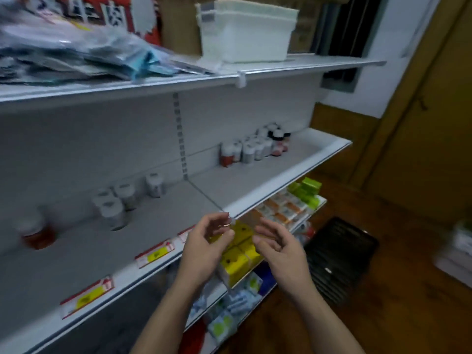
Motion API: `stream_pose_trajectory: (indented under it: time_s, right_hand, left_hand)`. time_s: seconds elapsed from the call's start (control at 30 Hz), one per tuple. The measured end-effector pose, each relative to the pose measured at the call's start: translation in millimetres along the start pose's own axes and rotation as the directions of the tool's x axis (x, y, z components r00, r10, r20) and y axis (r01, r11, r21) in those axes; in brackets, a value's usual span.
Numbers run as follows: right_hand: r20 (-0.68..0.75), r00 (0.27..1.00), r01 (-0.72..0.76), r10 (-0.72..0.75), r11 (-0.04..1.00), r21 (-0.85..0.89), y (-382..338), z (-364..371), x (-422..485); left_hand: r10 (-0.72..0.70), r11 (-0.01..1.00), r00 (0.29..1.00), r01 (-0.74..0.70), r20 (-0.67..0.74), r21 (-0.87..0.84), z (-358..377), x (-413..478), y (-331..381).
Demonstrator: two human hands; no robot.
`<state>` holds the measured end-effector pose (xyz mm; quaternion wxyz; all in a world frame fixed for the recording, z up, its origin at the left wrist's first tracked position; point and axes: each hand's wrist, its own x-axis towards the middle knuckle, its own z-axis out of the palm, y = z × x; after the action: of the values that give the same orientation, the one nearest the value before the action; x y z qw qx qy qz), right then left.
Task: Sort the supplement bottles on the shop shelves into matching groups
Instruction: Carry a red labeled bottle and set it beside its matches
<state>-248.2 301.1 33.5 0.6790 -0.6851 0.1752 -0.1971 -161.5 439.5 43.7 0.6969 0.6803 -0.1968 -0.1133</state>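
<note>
Seen from the head camera, much is blurring: the labels on the supplement bottles are too smeared to read, and the heap of plastic-wrapped packets [76, 52] on the top shelf is running out of view at the left edge. The bottles are sitting on the middle shelf [255, 185] in three places: a tight cluster of white-capped and dark-capped bottles [255, 146] toward the back right, a looser group of grey-white bottles [122, 200] to the left of the shelf's dividing seam, and a lone red bottle [35, 233] far left, well apart from the others. Between these groups the grey shelf surface is lying bare, and its white front lip is carrying red-and-yellow price tags [155, 252]. A white basket [245, 34] is standing on the top shelf near its front edge. Below the middle shelf, yellow boxes [237, 256] and orange-and-white boxes [283, 208] are showing partly, the hands covering some of them. A black crate [339, 256] is resting on the wooden floor beside the shelving. Both forearms are reaching up from the bottom edge. The left hand [207, 246] is hovering in front of the shelf lip with fingers curled and thumb near the fingertips, gripping nothing that can be made out. The right hand [281, 246] is hanging just beside it, fingers loosely bent, palm turned inward, empty.
</note>
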Motion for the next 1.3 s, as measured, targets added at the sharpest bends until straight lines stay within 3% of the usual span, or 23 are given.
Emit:
stream_pose_trajectory:
  time_s: [0.3, 0.63, 0.93, 1.13, 1.3]
  right_hand:
    - [-0.136, 0.991, -0.015, 0.011, 0.999, -0.028, -0.8, -80.6, 61.1]
    - [-0.054, 0.993, -0.111, 0.106, 0.989, -0.096, 26.1, -94.7, 228.5]
    - [0.217, 0.954, -0.166, 0.208, 0.966, -0.197, 53.7, -52.1, 366.3]
    - [0.395, 0.899, -0.086, 0.188, 0.961, -0.262, 65.5, -7.4, 441.5]
    - [0.482, 0.843, -0.123, 0.239, 0.958, -0.260, 85.4, 7.3, 472.0]
  left_hand:
    - [-0.068, 0.998, 0.996, 0.069, 0.060, -0.015, 94.4, 66.9, -17.9]
    - [-0.162, 0.987, 0.976, 0.157, -0.144, -0.046, 124.7, 221.1, -72.7]
    - [-0.227, 0.962, 0.878, 0.269, -0.423, 0.041, 107.1, 337.3, -102.8]
    - [-0.237, 0.945, 0.844, 0.314, -0.480, 0.086, 103.1, 391.1, -112.3]
    - [-0.281, 0.901, 0.828, 0.401, -0.485, 0.163, 102.3, 405.5, -123.4]
